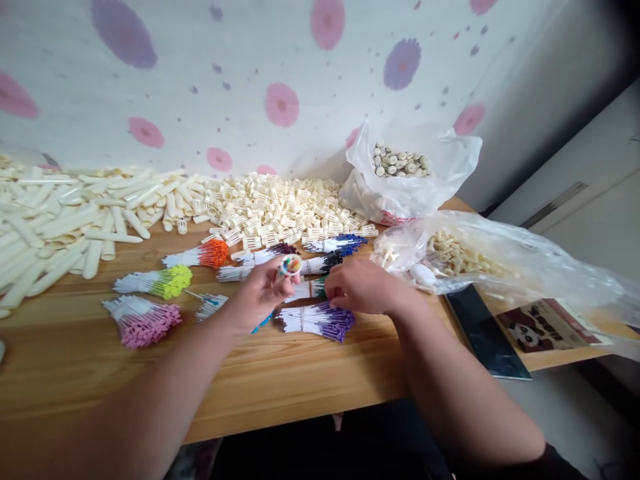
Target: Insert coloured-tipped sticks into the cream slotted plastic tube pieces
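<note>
My left hand (265, 293) is closed around a short white pen barrel (291, 265), whose round end faces me and shows several coloured tips inside. Over the green-tipped pen refills (313, 289) is my right hand (363, 287), its fingers curled together at the green ends; whatever is between them is hidden. Just below lies a banded bundle of purple-tipped refills (320, 320). Black-tipped refills (323, 263) and blue-tipped refills (340, 243) lie above. Light-blue-tipped refills (211, 307) are partly covered by my left hand.
Orange (200, 254), yellow (160, 282) and pink refill bundles (143, 321) lie to the left. Cream tubes (60, 227) and slotted cream sleeves (280, 203) are heaped along the wall. On the right are a white bag of small parts (410, 173), a clear bag (470, 257) and a dark flat panel (485, 330).
</note>
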`<action>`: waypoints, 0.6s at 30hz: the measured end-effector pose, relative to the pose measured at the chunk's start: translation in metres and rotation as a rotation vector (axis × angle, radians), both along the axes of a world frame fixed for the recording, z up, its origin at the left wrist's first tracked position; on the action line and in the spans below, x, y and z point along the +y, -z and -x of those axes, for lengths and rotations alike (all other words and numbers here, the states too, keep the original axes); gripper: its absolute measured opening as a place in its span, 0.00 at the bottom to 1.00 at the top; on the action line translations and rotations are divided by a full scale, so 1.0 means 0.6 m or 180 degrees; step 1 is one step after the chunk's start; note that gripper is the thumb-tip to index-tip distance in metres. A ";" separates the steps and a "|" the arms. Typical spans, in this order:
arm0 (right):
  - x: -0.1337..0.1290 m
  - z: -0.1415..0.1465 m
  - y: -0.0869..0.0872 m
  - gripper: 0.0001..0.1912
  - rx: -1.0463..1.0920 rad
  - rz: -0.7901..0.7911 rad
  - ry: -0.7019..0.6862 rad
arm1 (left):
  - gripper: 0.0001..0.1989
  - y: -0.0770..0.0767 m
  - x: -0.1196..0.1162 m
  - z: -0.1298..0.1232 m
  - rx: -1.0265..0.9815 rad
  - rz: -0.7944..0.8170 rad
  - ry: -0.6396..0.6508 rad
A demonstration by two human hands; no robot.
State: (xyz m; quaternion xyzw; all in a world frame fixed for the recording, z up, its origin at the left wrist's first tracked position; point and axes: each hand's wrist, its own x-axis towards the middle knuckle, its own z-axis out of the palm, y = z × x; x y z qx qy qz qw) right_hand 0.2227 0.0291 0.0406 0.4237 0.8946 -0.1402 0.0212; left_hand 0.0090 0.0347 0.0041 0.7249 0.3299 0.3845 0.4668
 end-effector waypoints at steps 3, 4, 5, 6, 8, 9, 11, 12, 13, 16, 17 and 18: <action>-0.005 0.013 0.000 0.05 -0.0204 -0.0158 0.0108 | 0.22 -0.004 -0.005 -0.003 0.0079 0.0277 0.0184; -0.006 0.014 0.000 0.05 -0.0224 -0.0157 0.0091 | 0.20 -0.005 -0.006 -0.003 0.0098 0.0330 0.0155; -0.007 0.015 0.000 0.06 -0.0246 -0.0151 0.0079 | 0.20 -0.004 -0.007 -0.003 0.0104 0.0367 0.0128; -0.007 0.016 0.001 0.07 -0.0279 -0.0155 0.0089 | 0.19 -0.003 -0.006 -0.003 0.0124 0.0401 0.0131; -0.008 0.018 0.003 0.08 -0.0351 -0.0208 0.0137 | 0.19 0.001 -0.005 -0.001 0.0175 0.0454 0.0199; -0.008 0.021 0.004 0.08 -0.0368 -0.0251 0.0148 | 0.19 0.003 -0.004 0.001 0.0187 0.0481 0.0221; -0.010 0.026 0.006 0.09 -0.0366 -0.0333 0.0096 | 0.18 0.008 -0.002 0.004 0.0167 0.0514 0.0227; -0.012 0.028 0.007 0.10 -0.0365 -0.0365 0.0040 | 0.18 0.009 -0.002 0.005 0.0151 0.0519 0.0228; -0.013 0.031 0.008 0.10 -0.0375 -0.0399 -0.0012 | 0.18 0.009 -0.002 0.005 0.0137 0.0515 0.0242; -0.014 0.033 0.014 0.10 -0.0415 -0.0555 -0.0108 | 0.18 0.006 -0.002 0.007 0.0146 0.0532 0.0433; -0.015 0.033 0.017 0.10 -0.0397 -0.0607 -0.0133 | 0.18 0.004 -0.001 0.008 0.0184 0.0580 0.0560; -0.014 0.032 0.019 0.09 -0.0356 -0.0653 -0.0159 | 0.18 0.003 0.000 0.009 0.0266 0.0645 0.0737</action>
